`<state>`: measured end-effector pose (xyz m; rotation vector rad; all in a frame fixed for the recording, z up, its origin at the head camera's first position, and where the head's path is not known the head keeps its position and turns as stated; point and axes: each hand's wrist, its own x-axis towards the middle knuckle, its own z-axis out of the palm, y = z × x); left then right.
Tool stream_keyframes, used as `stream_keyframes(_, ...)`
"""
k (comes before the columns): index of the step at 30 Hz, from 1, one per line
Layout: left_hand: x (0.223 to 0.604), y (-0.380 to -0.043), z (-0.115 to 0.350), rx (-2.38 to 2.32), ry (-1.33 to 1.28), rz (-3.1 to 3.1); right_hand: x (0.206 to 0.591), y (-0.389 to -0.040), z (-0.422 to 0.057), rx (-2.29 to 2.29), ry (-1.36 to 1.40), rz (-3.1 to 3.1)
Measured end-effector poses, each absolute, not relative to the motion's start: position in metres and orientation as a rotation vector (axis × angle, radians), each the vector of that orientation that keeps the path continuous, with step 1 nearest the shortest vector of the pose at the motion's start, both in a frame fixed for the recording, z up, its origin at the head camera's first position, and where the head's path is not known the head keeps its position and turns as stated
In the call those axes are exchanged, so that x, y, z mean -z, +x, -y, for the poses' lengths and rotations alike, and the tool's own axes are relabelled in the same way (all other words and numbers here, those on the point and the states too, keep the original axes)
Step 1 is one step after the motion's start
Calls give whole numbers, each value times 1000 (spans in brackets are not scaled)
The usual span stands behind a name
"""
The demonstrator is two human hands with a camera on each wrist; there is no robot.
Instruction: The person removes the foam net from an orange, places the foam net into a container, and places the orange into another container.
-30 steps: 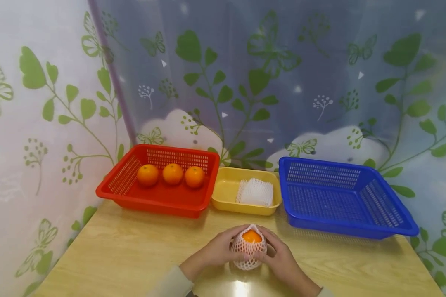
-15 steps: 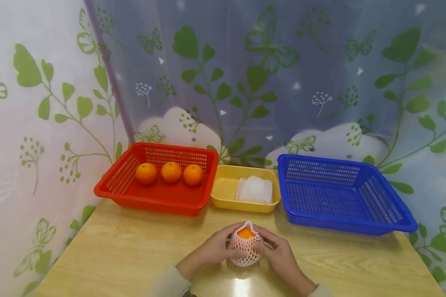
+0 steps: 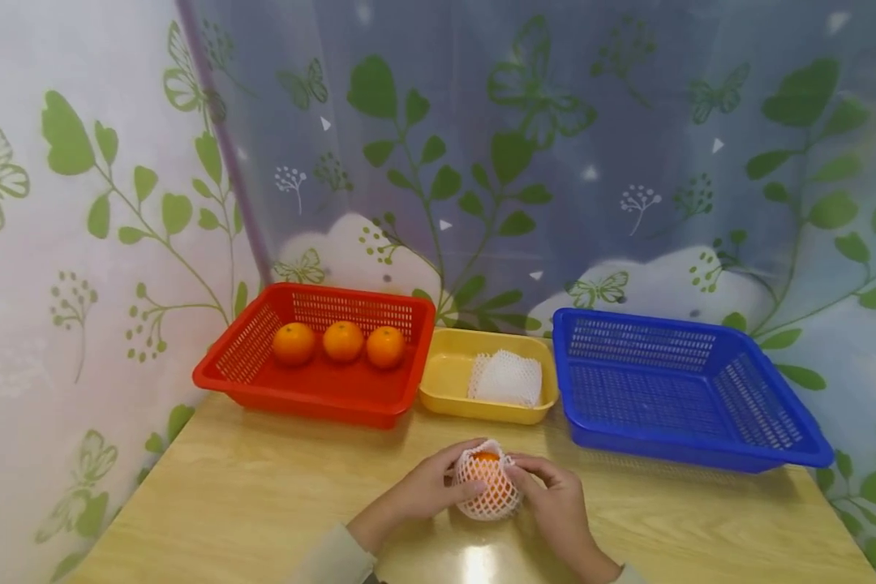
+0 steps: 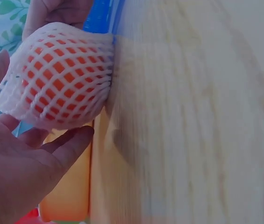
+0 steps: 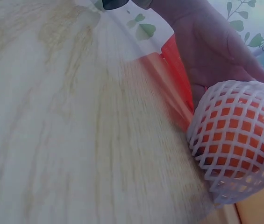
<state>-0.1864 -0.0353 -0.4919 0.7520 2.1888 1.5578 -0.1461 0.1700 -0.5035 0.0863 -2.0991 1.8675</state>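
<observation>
An orange (image 3: 486,457) sits inside a white foam net sleeve (image 3: 491,496) near the table's front, its top showing through the sleeve's opening. From the left, my left hand (image 3: 431,485) holds the netted fruit, thumb in front and fingers around its side. My right hand (image 3: 557,500) pinches the sleeve's upper right rim between thumb and index finger. In the left wrist view the mesh (image 4: 66,79) is stretched over the fruit, above the fingers of the left hand (image 4: 24,172). The right wrist view shows the mesh (image 5: 237,135) close up; there the right hand is mostly out of frame.
At the back left stands a red basket (image 3: 314,397) with three oranges (image 3: 343,341) in it. Beside it, a yellow tray (image 3: 441,377) holds folded white foam nets (image 3: 507,379). A blue basket (image 3: 638,397) is at the back right. Patterned curtains hang behind.
My right hand has shifted from the fruit's side up to the sleeve's rim, which it now pinches. The sleeve covers more of the orange's top. My left hand keeps its hold.
</observation>
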Motion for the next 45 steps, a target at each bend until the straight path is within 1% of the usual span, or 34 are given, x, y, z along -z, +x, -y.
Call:
stream_keyframes(3,489,-188,36,-1573,721,-2172,501,-147,-173,-1868,71,2129)
stream_keyframes(10,491,-191,31,-1600,797,-2204,496,-145,-178,-1850,121,2196)
stream_keyframes(15,492,-188,32,-1596,762,-2296,504,-148,-178,-1889,200,2246)
stream_keyframes(21,489,-186,32,-1651,722,-2337,504,-149,-177,-1952,224,2308)
stream_keyframes(34,493,-182,33,-1719,667,-2337,504,-143,-169,-2022,195,2363)
stream_keyframes(41,491,-187,36,-1700,665,-2275,505,-145,-171,-1869,225,2384)
stream_keyframes(45,490,-188,36,-1682,697,-2243,501,-146,-171,-1828,193,2362)
